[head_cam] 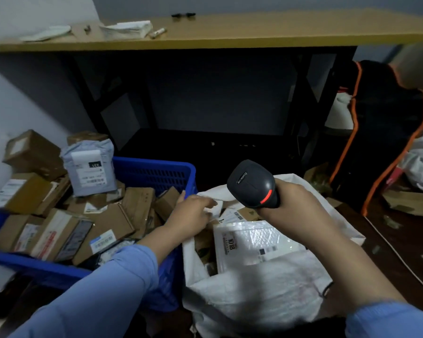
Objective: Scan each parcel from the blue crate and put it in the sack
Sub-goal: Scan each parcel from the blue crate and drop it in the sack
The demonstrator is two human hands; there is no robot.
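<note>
- Blue crate (154, 167): stood at the left, just beside the sack; heaped with brown cardboard parcels (108, 223); one grey poly mailer (89, 167) stood upright at the back of the heap.
- Sack (266, 301): white, woven, mouth open, at lower centre; held a white bubble mailer (254, 242) marked 1018, lying on top; a labelled cardboard box (242, 213) lay partly under it.
- Left hand (193, 213): blue-sleeved, reached across the crate's corner to the sack's left rim; fingers lay over the white fold; whether they pinched it could not be told.
- Right hand (296, 203): above the sack's mouth; fingers wrapped round the handle of a black barcode scanner (254, 184) with a red band.
- Wooden tabletop (230, 32): along the top; carried crumpled white paper.
- Black bag with orange trim (381, 132): at the right, apart from the sack.
</note>
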